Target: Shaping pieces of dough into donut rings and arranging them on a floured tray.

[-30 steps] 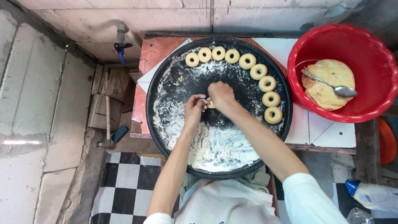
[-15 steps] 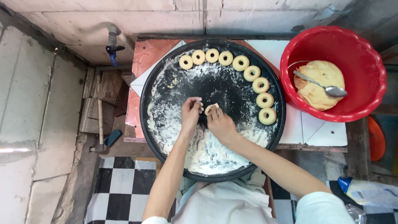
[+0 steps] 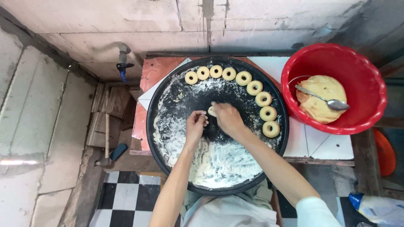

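On the floured black tray (image 3: 168, 105), both hands pinch dough (image 3: 212, 112).

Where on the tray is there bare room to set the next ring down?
Free: the tray's left arc, from the first ring down, and the floured near half. Crowded: the far and right rim, lined with nine rings, and the middle, where the left hand and right hand work a dough piece.

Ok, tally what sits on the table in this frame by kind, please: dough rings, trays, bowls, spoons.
Dough rings: 9 finished, arcing along the tray's far and right rim
Round black floured tray: 1
Red bowl holding dough: 1
Metal spoon: 1
Total: 12
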